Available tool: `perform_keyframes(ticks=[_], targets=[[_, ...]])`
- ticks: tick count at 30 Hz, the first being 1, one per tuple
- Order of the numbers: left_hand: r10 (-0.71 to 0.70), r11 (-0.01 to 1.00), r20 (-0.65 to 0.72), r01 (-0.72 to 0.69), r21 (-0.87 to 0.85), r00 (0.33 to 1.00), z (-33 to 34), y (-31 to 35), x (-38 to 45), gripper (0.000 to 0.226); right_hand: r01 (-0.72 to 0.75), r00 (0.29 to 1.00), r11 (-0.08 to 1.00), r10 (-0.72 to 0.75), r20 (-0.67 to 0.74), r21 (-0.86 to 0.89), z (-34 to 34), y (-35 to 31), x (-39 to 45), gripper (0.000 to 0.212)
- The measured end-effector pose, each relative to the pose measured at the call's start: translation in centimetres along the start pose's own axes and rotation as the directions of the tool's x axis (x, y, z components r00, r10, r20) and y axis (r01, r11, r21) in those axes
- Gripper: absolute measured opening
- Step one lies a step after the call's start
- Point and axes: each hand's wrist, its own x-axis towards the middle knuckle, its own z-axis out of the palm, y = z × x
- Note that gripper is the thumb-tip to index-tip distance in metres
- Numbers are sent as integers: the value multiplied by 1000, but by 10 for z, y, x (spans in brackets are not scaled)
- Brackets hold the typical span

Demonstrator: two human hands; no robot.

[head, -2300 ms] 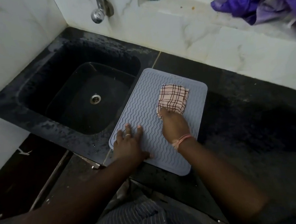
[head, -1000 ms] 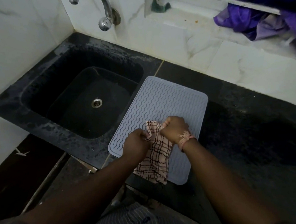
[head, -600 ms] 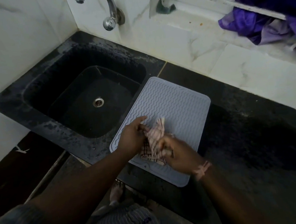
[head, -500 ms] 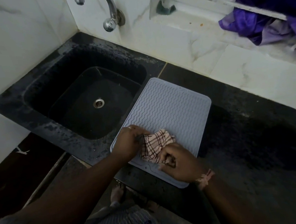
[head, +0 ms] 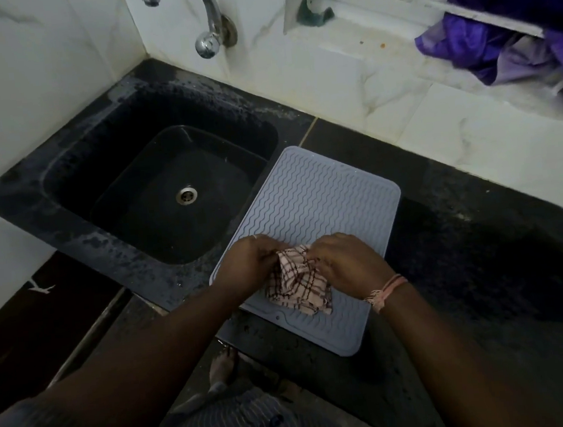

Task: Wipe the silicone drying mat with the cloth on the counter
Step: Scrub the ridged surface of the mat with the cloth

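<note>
A black stone table (head: 467, 264) is carrying a sunken black sink (head: 154, 191) on the person's left, under a chrome tap (head: 201, 21). Purple fabric (head: 497, 37) is hanging at the window ledge to the upper right. The grey silicone drying mat (head: 313, 203) is lying flat on the table just beside the sink, its near edge reaching the table's front. The checked cloth (head: 297, 284) is resting bunched on the mat's near half. The left hand (head: 249, 268) and right hand (head: 343, 262) are meeting above it, the fingers of each closed on the cloth's upper edge. Compared with half a second ago, the right hand is sitting higher on the mat, level with the left, and more of the cloth is draping toward the near edge.
</note>
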Motion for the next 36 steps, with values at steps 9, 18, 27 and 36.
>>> perform_keyframes(ticks=[9,18,27,36], targets=[[138,961,116,-161,223,984,-3,-7,-14,35,22,981,1000,-18,-195,19,9,-30,-19,24],[108,973,83,-122,196,991,6,-17,-31,54,-248,952,962,264,153,-117,71,-64,4,122],[-170,949,114,132,286,979,23,-25,-39,99,-152,969,980,174,-175,131,49,-32,-1,64],[-415,812,350,168,559,840,15,-24,-41,135,-352,922,935,352,-161,31,20,28,31,56]])
